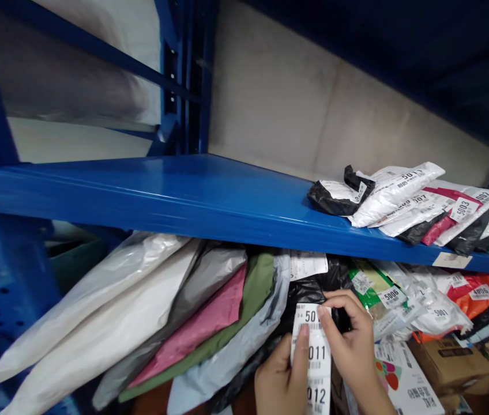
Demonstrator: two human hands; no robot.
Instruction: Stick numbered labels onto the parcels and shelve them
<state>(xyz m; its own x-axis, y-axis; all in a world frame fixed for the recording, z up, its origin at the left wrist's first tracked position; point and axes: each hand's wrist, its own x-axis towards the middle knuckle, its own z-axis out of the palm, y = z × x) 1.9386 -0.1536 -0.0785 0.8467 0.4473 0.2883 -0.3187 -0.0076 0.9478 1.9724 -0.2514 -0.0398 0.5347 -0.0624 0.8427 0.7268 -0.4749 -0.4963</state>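
The left hand is clamped on a strip of white number labels, its thumb lying over the front of the paper. The right hand pinches the same strip near its upper right edge, thumb in front, with the thumb tip covering part of the top number. The strip stands upright in front of the lower row of parcels, right of centre and low in the view. Its top label reads "06/07" and "50", the rest hidden; further down "011" and "012" show, their first digits covered or unclear.

Just behind the strip is a black plastic parcel. To its left, 2 white poly mailers lean beside a grey mailer, a pink mailer, a green mailer and a pale blue mailer. To the right lie a green bag marked 5006, a whitish bag marked 5001 and an orange parcel marked 4006, with a cardboard box and a printed white box below them.

On the blue metal shelf above, a black parcel with a white label touches a white mailer marked 5011; more parcels overlap farther right, among them a magenta mailer marked 5003.
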